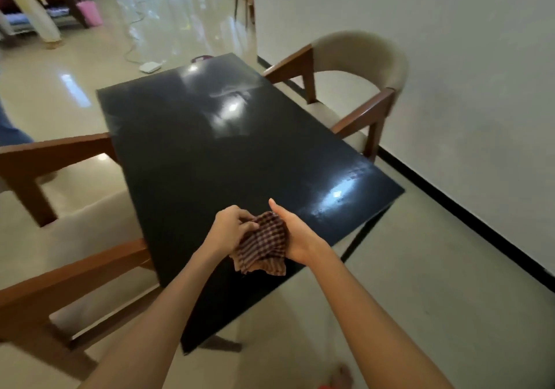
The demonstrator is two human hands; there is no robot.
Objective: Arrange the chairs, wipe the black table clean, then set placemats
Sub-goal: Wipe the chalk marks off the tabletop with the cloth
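Observation:
A glossy black table [192,148] stretches away from me, with smeared streaks near its far end. Over its near end I hold a brown checked cloth [262,243] bunched between both hands. My left hand [231,228] pinches the cloth's upper left part with curled fingers. My right hand [292,232] cups the cloth from the right, thumb raised. A beige chair with wooden arms [357,88] stands at the table's right side. Another wooden-armed chair [57,268] stands at the left side, partly cut off by the frame.
A white wall with a black skirting [468,217] runs close along the right. The shiny tiled floor [45,88] holds a white box with a cable [149,66] beyond the table. Furniture and a pink bin [90,13] stand far back left. A foot shows at the bottom.

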